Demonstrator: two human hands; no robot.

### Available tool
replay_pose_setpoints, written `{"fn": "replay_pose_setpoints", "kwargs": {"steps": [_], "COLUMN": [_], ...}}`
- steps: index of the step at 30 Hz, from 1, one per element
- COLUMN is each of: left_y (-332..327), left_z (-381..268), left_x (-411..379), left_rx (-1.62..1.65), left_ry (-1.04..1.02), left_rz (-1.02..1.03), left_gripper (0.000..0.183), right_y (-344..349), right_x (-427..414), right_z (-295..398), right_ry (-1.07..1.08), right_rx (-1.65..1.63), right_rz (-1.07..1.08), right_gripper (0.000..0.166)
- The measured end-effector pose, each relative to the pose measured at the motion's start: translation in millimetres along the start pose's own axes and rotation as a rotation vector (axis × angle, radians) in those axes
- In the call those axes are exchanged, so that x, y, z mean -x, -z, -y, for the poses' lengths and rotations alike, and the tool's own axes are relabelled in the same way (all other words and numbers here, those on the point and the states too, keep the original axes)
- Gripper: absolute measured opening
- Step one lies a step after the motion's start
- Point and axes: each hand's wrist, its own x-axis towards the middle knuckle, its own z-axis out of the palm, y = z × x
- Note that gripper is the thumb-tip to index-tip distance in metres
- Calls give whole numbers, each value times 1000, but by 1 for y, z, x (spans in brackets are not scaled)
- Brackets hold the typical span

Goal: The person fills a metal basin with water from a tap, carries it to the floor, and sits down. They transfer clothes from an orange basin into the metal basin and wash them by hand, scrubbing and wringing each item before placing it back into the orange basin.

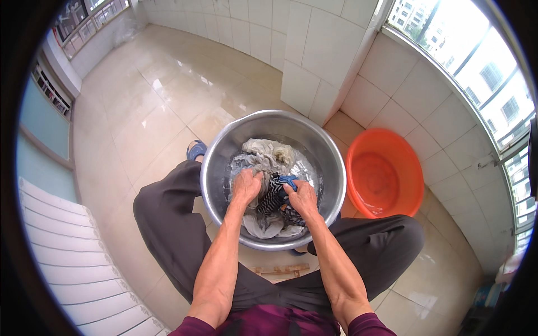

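Observation:
A large metal basin (273,115) holds water and wet clothes between the person's knees. My left hand (247,185) grips greyish-beige cloth (265,185) on the left side of the heap. With its fingers closed on a blue piece of cloth (288,180), my right hand (300,195) rests at the right of the heap. Black-and-white striped cloth (271,199) lies between the two hands. White cloth (269,148) is bunched at the far side of the water, and more pale cloth (262,227) lies at the near side, beside a dark patterned piece (292,214).
An orange plastic tub (380,176) stands on the floor to the right, near the tiled wall (452,147). A tiled pillar (323,59) rises behind the basin. Part of a wooden stool (286,269) shows between the legs. A white slatted panel (71,252) is at the left.

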Motion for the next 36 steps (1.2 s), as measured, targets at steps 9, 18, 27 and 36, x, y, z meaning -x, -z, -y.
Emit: {"fn": "replay_pose_setpoints", "kwargs": {"steps": [9, 18, 27, 36], "left_y": [12, -35, -140, -184], "left_z": [40, 41, 76, 112], "left_x": [-6, -3, 2, -73], "left_rx": [47, -368, -587, -536], "left_ry": [119, 64, -205, -373], "left_rz": [-85, -305, 105, 290], "left_gripper": [26, 69, 79, 65], "right_y": [25, -8, -89, -96], "right_x": [-25, -45, -10, -60], "right_z": [-10, -57, -111, -127], "right_ry": [-190, -180, 116, 69], "right_rx": [-239, 434, 524, 452], "right_rz": [-173, -119, 196, 249], "right_gripper": [38, 73, 66, 71]}}
